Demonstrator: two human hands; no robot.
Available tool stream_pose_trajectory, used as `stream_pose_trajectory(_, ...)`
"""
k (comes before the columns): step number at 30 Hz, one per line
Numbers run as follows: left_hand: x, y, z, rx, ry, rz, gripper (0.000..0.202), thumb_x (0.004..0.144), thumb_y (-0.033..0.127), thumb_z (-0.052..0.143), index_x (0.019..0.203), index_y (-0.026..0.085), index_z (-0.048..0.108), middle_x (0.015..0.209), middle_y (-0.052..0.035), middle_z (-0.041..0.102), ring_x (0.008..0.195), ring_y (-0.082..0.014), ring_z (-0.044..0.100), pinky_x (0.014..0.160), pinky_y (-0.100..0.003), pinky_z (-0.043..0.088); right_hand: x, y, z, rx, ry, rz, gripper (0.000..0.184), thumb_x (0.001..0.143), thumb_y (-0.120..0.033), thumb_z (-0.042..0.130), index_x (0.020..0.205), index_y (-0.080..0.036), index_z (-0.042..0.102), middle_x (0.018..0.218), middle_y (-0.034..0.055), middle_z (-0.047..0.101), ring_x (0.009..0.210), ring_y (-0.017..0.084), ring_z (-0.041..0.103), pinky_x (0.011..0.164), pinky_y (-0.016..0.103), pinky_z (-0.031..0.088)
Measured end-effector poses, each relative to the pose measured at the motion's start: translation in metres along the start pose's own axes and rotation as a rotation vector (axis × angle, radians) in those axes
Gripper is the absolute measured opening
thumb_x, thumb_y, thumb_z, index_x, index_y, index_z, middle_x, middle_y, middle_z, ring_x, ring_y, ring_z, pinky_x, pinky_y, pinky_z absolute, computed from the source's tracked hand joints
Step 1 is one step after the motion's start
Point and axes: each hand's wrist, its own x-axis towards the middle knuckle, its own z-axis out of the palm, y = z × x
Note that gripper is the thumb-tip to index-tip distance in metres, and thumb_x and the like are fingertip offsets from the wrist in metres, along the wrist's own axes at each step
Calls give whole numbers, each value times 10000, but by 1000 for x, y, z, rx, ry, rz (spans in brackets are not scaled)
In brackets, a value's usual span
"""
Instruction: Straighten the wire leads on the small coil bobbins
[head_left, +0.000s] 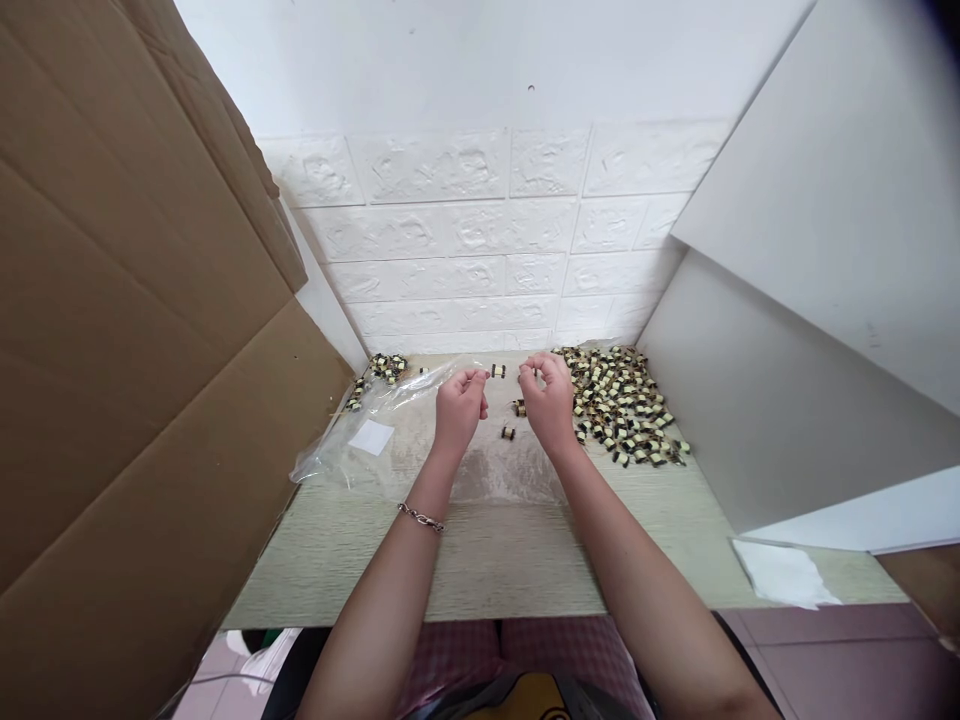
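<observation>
Pinched fingers of my left hand (462,408) meet the dark end of a small transformer (498,371) with a yellow-wrapped middle. My right hand (548,398) is a short way to the right, thumb and fingertips pressed together; whatever lies between them is too small to make out. Two more pieces, a small yellow and black transformer (508,433) and a darker one (520,408), lie on the clear plastic sheet (499,475) between my wrists. Beside my right hand spreads a large pile of similar transformers (619,400), partly hidden by it.
A smaller group of transformers (388,368) sits at the back left. A white paper slip (371,437) lies on the plastic. Cardboard (150,300) walls the left, a grey panel (720,390) the right. White tissue (784,572) rests at the table's (517,570) front right.
</observation>
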Motion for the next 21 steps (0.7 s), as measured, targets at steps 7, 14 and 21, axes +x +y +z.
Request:
stream_pose_trajectory(7,-8,8,1,76,4,79,264,737,398,481,757,147,558,420,53,440,353,-58,410,376,-157,321,-1,-7,-4,-76,16,-148,138,748,-288,538,837,-201,598,969,69,544,956,187,471,862,363,339)
stream_pose_trajectory(14,-9,9,2,83,-4,85,261,748,402,474,766,155,557,408,59,435,346,-59,413,377,-161,318,0,-10,-7,-95,72,-204,90,768,-238,521,704,-197,569,788,33,572,815,167,505,788,333,373)
stream_pose_trajectory(21,-13,16,3,-104,-52,80,279,752,417,480,797,150,549,416,66,419,347,-49,384,377,-163,313,-1,-19,-16,-138,204,-266,132,794,-282,496,727,-201,575,873,59,536,892,187,480,827,372,344)
